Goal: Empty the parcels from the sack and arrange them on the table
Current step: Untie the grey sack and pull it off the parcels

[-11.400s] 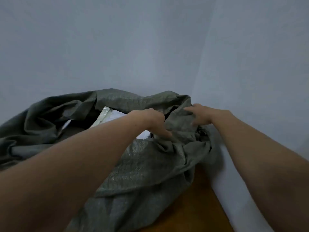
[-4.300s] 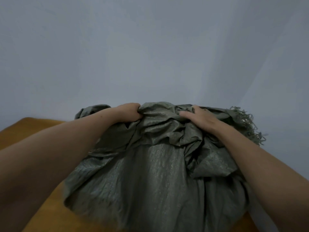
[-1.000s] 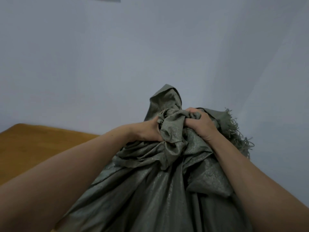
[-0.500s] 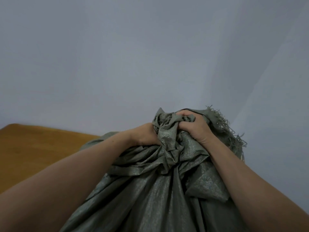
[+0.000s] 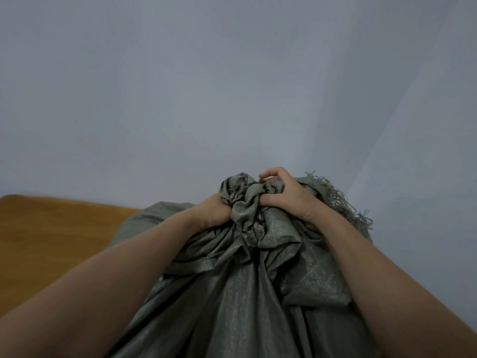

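While both hands are bunching the top of the grey-green sack (image 5: pixel 232 293), the left hand (image 5: pixel 215 210) and right hand (image 5: pixel 286 195) are clenching the gathered cloth, fingers curled tight into the folds. The sack is hanging below them, with the wooden table (image 5: pixel 51 241) showing at its left; no parcels are showing. This is probably a tipping lift, so raising steadily and shaking gently is likely making parcels slide onto the table, not past its edge.

One grey-green woven sack (image 5: pixel 232 293) fills the near middle, with two bare hands on its bunched top: one left hand (image 5: pixel 215 211) and one right hand (image 5: pixel 286 197). One wooden table (image 5: pixel 51 241) shows at the left, and two pale walls (image 5: pixel 180 86) stand at the far side.
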